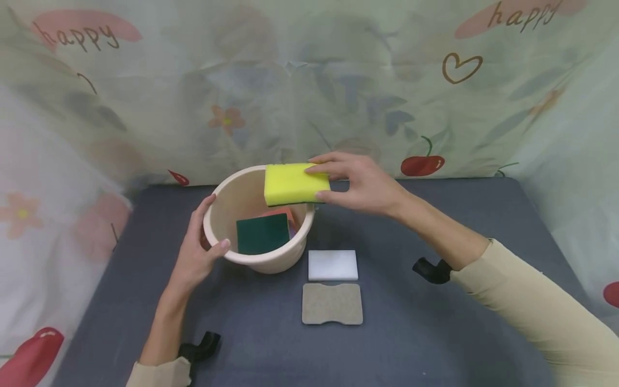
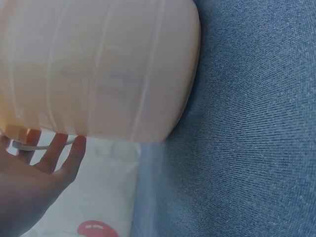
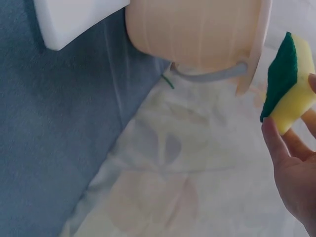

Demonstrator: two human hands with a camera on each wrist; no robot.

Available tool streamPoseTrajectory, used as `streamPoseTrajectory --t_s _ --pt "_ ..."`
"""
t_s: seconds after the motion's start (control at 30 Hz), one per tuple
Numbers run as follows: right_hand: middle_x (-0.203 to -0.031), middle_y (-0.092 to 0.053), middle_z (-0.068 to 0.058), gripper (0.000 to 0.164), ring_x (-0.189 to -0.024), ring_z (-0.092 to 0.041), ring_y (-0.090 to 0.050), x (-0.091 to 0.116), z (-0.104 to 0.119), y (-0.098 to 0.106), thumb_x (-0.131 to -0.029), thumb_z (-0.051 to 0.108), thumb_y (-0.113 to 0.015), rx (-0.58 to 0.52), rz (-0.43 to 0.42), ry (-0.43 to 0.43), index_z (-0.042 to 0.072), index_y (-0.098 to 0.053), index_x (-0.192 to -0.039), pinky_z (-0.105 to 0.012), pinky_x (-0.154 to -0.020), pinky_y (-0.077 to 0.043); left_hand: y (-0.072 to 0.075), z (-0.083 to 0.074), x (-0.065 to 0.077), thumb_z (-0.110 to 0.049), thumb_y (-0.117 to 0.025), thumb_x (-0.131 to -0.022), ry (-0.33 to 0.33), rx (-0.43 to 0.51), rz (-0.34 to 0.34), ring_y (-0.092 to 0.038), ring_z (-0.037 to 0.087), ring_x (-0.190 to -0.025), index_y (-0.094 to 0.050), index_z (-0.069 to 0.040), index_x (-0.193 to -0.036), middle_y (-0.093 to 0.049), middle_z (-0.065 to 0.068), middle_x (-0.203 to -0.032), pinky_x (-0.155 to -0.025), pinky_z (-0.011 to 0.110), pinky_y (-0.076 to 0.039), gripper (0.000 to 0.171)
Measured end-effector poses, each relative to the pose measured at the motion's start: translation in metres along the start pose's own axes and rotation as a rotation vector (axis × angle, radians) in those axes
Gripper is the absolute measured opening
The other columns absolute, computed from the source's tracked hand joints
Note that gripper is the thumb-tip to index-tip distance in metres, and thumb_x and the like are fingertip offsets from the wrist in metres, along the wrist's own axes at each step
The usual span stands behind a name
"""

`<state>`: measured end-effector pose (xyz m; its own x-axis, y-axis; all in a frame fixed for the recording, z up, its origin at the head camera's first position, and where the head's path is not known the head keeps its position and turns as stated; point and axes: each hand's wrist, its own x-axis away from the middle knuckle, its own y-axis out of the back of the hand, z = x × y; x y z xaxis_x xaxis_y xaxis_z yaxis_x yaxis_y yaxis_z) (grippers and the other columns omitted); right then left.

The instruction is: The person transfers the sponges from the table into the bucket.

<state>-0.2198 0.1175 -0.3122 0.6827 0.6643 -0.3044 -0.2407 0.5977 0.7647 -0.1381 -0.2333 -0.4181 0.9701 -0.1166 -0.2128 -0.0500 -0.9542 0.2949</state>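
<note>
My right hand (image 1: 360, 183) pinches a yellow sponge (image 1: 290, 183) between thumb and fingers, over the right side of a cream bucket's mouth. The right wrist view shows the green scouring layer (image 3: 282, 74) on the sponge's underside. My left hand (image 1: 195, 250) grips the left rim of the bucket (image 1: 275, 264), thumb over the edge and fingers along the outer wall. Inside the bucket lies a piece with a dark green face (image 1: 263, 235), partly covering something orange (image 1: 288, 214) and a bit of purple. How deep these items go is hidden.
A white rectangular sponge block (image 1: 332, 265) lies on the dark blue cloth-covered table (image 1: 387, 333), right of the bucket. Just in front of it is a grey-beige pad (image 1: 332, 304) with notched long sides. A printed curtain (image 1: 309, 107) hangs behind and at both sides.
</note>
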Motion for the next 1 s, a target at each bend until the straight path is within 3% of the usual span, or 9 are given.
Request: streamPoseTrajectory --t_s 0.6,0.73,1.0 --pt "-0.138 -0.056 -0.005 0.047 -0.11 -0.016 -0.06 -0.023 0.015 -0.025 -0.089 0.03 -0.073 0.006 0.054 0.03 0.01 -0.066 -0.131 -0.029 -0.086 -0.05 0.0 0.001 0.001 -0.003 -0.066 -0.086 0.012 -0.019 0.006 -0.043 0.035 -0.123 -0.024 -0.025 -0.157 -0.027 0.01 -0.151 -0.081 0.017 -0.051 0.086" --pt "-0.139 -0.056 -0.004 0.047 -0.117 -0.017 -0.057 -0.029 0.016 -0.031 -0.09 0.029 -0.073 0.015 0.058 0.05 0.009 -0.065 -0.132 -0.029 -0.084 -0.047 0.0 0.002 0.001 -0.003 -0.066 -0.085 0.008 -0.02 0.004 -0.043 0.032 -0.123 -0.024 -0.026 -0.157 -0.028 0.009 -0.151 -0.082 0.017 -0.05 0.086" --pt "-0.14 -0.058 -0.001 0.049 -0.129 -0.017 -0.052 -0.036 0.018 -0.044 -0.091 0.03 -0.072 -0.026 0.089 0.034 0.011 -0.062 -0.135 -0.029 -0.098 -0.044 0.0 0.002 0.001 -0.004 -0.066 -0.086 0.006 -0.029 0.005 -0.042 0.034 -0.124 -0.024 -0.025 -0.157 -0.028 0.009 -0.151 -0.081 0.017 -0.051 0.086"
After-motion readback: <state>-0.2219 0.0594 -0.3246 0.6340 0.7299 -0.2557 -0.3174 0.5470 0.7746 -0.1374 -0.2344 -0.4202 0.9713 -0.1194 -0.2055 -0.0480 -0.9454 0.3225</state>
